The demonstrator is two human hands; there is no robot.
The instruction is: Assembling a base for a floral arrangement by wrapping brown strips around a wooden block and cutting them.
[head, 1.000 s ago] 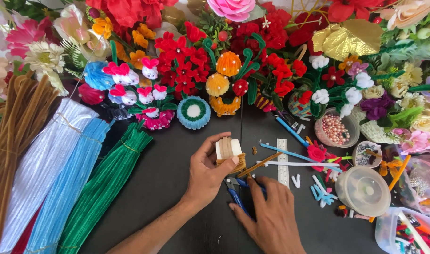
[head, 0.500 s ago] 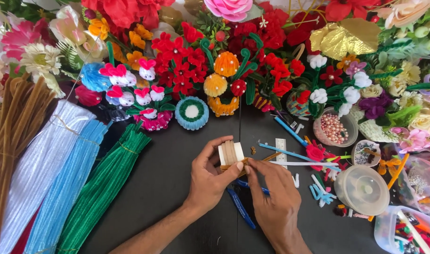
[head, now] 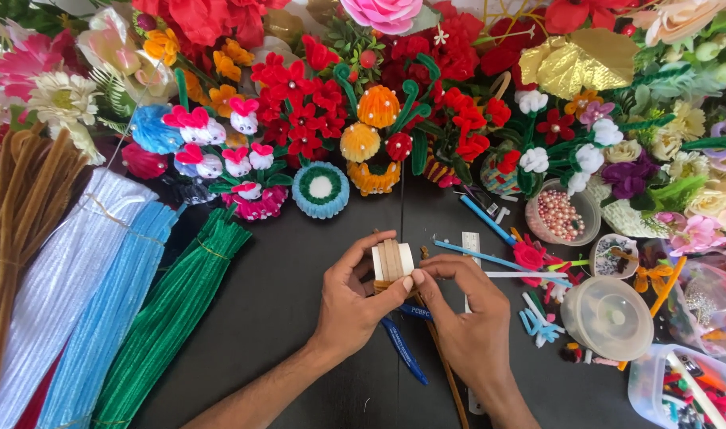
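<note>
Green chenille stems (head: 168,314), light-blue stems (head: 101,318), white stems (head: 57,278), black table (head: 299,262).

Both hands (head: 355,298) (head: 466,318) together, fingertips pinched.

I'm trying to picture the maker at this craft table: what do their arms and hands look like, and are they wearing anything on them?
Both arms are bare as far as the picture shows: no sleeves, gloves, watch or bracelet. The left hand and right hand show no rings on the fingers that are visible. The nails look short and unpainted. Both forearms enter from the bottom edge, so anything worn higher up is out of view.
</note>
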